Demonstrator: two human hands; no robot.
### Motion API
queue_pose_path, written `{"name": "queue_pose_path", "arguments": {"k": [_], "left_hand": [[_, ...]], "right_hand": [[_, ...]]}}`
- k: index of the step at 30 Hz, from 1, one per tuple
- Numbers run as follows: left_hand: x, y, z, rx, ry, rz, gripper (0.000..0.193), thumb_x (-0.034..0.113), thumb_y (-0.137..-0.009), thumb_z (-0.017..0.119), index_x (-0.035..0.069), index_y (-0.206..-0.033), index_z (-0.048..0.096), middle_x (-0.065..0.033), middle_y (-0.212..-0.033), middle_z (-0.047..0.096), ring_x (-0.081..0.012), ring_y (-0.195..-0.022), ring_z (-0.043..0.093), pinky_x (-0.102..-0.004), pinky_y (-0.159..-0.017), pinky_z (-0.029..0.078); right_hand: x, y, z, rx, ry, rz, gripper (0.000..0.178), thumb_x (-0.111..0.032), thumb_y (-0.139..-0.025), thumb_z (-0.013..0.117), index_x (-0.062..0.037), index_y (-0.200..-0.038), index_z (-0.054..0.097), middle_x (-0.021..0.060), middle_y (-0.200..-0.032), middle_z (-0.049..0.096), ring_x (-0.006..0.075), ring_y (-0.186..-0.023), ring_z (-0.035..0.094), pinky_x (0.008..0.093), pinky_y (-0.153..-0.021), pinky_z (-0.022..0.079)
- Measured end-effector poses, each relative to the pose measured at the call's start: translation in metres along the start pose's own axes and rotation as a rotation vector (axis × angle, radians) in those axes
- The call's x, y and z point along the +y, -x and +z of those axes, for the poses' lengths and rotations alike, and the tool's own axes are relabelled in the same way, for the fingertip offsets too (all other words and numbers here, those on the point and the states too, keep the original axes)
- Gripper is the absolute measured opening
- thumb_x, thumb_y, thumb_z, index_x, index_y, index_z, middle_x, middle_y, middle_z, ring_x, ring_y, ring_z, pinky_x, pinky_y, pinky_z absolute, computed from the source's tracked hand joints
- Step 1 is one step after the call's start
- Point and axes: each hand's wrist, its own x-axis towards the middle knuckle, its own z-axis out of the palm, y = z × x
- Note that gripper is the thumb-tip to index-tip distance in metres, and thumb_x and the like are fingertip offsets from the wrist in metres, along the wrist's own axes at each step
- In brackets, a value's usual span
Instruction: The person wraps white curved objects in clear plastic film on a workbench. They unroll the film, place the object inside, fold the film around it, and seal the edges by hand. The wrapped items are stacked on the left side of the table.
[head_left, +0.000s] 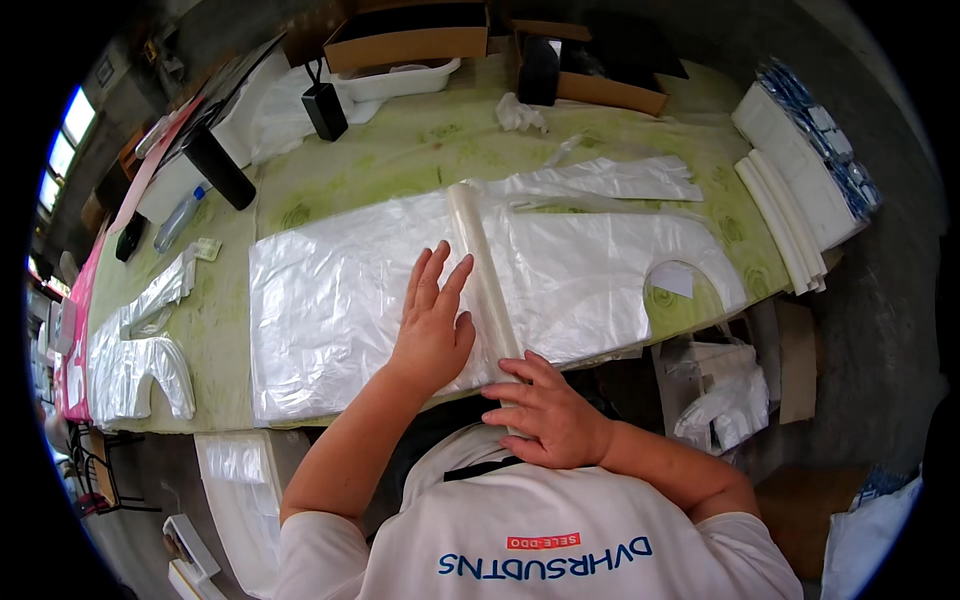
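Observation:
A large sheet of clear thin plastic (pixel 330 310) lies spread over the table, with creases all over it. Its right part (pixel 590 280) narrows to a curved cutout. Across the middle runs a long, pale rolled tube (pixel 477 240), from the far edge toward my body. My left hand (pixel 433 335) is just left of the tube, fingers stretched out, over the plastic. At the tube's near end is my right hand (pixel 550 415), its fingers apart and touching the tube there. Whether its thumb presses underneath is hard to make out.
Another folded plastic piece (pixel 150 370) lies at the left, near a plastic bottle (pixel 180 218) and a black cylinder (pixel 220 168). Cardboard boxes (pixel 405 42) and a white tray (pixel 400 82) stand at the back. Pale rolls (pixel 780 220) lie at the right edge beside stacked packets (pixel 815 140).

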Motion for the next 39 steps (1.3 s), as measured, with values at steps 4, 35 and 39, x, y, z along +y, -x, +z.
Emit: {"name": "queue_pose_path", "arguments": {"k": [4,35,39], "left_hand": [[0.02,-0.015,-0.02,-0.141,0.057,0.287,0.055,0.011,-0.089,0.064,0.011,-0.143,0.054,-0.0158,-0.157,0.038,-0.0429,-0.148,0.027,-0.0529,-0.119,0.028],[-0.029,0.023,-0.03,0.012,0.187,0.032,0.033,0.005,-0.074,0.07,0.006,-0.107,0.071,-0.0131,-0.128,0.063,-0.0436,-0.139,0.044,-0.0491,-0.111,0.043],[-0.032,0.027,-0.029,0.065,0.189,0.007,0.03,0.007,-0.075,0.07,0.009,-0.105,0.072,-0.0082,-0.124,0.065,-0.041,-0.137,0.047,-0.0473,-0.109,0.046]], "right_hand": [[-0.002,-0.003,-0.002,0.057,0.003,0.003,0.04,-0.012,-0.078,0.076,-0.012,-0.117,0.067,0.0121,-0.131,0.06,0.0398,-0.131,0.048,0.0619,-0.113,0.032],[0.138,-0.187,-0.006,-0.035,0.323,0.6,0.061,-0.015,-0.085,0.061,-0.004,-0.144,0.048,0.0199,-0.14,0.054,0.0376,-0.124,0.057,0.0434,-0.103,0.048],[0.193,-0.16,-0.11,0.153,-0.02,1.108,0.072,-0.034,-0.087,0.07,-0.0028,-0.146,0.043,0.0176,-0.122,0.064,0.0265,-0.084,0.068,0.0392,-0.068,0.056]]}}
